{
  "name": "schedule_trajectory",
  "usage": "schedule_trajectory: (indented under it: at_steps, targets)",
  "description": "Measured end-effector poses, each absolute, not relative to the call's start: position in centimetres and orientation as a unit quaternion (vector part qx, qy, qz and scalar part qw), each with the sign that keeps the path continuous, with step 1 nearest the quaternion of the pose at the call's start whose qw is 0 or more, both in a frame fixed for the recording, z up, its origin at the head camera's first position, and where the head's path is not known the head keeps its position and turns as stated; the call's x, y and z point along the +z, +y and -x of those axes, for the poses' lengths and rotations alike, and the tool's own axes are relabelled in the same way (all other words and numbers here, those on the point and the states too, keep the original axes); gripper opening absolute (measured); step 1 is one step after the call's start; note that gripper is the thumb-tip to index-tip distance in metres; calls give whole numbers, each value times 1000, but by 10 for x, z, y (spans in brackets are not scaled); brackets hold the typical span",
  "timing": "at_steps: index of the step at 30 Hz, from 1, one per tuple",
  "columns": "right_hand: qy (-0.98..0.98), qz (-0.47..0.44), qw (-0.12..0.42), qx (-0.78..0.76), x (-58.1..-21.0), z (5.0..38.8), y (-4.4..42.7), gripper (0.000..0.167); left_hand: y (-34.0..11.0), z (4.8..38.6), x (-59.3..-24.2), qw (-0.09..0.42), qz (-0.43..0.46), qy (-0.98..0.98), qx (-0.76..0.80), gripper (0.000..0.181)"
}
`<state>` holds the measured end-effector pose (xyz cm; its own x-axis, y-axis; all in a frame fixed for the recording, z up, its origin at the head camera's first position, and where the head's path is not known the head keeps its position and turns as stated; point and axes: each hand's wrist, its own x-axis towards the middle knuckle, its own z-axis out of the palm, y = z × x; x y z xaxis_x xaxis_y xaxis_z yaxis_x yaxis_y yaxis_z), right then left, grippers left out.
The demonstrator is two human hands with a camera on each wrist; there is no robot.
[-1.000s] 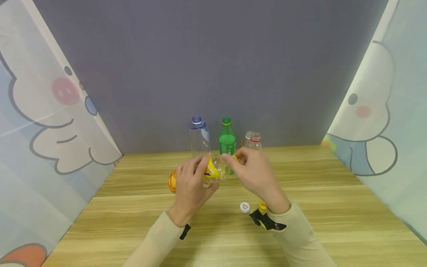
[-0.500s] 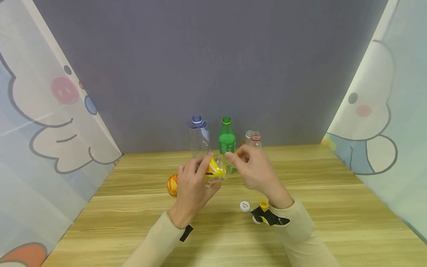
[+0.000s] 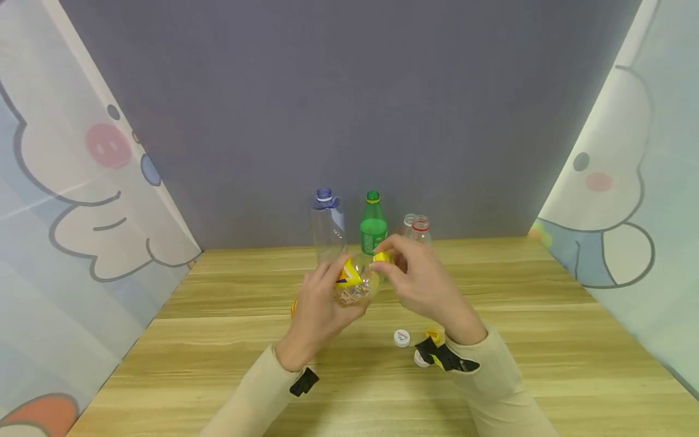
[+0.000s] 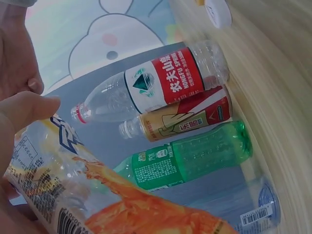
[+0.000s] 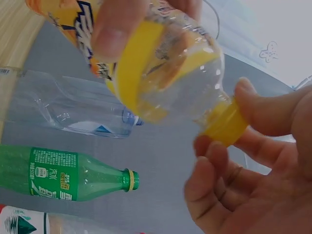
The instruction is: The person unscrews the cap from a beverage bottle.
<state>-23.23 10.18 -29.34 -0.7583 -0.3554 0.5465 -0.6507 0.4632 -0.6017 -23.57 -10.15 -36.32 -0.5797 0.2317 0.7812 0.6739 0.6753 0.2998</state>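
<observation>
My left hand (image 3: 315, 309) grips a clear plastic drink bottle (image 5: 187, 80) with an orange and yellow label. The bottle is tilted, its neck pointing towards my right hand (image 3: 423, 282). Between thumb and fingers, the right hand pinches a yellow bottle cap (image 5: 226, 124) at the mouth of that bottle. Whether the cap is still threaded on cannot be told. In the left wrist view the orange label (image 4: 146, 214) fills the lower part, and the bottle's base is out of that view.
Behind the hands stand a clear blue-tinted bottle (image 3: 329, 233), a green bottle (image 3: 374, 229), a red-ringed water bottle (image 4: 161, 80) and a gold-and-red-labelled bottle (image 4: 187, 117), all uncapped. White caps (image 3: 401, 338) and a yellow cap (image 3: 433, 335) lie near the right wrist. A grey panel (image 3: 349, 121) rises behind.
The held bottle has turned, so less of its orange base shows at the left. My right hand has shifted slightly right, and the yellow cap shows more plainly between its fingers.
</observation>
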Motion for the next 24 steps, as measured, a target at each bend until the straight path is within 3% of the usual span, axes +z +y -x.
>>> schedule_trajectory:
  at_steps: [12,19,24]
  targets:
    - [-835,-346,215,371,-293,231,106,23,-105,236,-358,282,266,-858,-336,75]
    - [-848,-275,176,419,-292,232,102,37,-106,235,-357,307,258,-857,-323,77]
    - [-867,-207,182,415,-291,232,103,42,-105,234,-358,347,268,-851,-290,78]
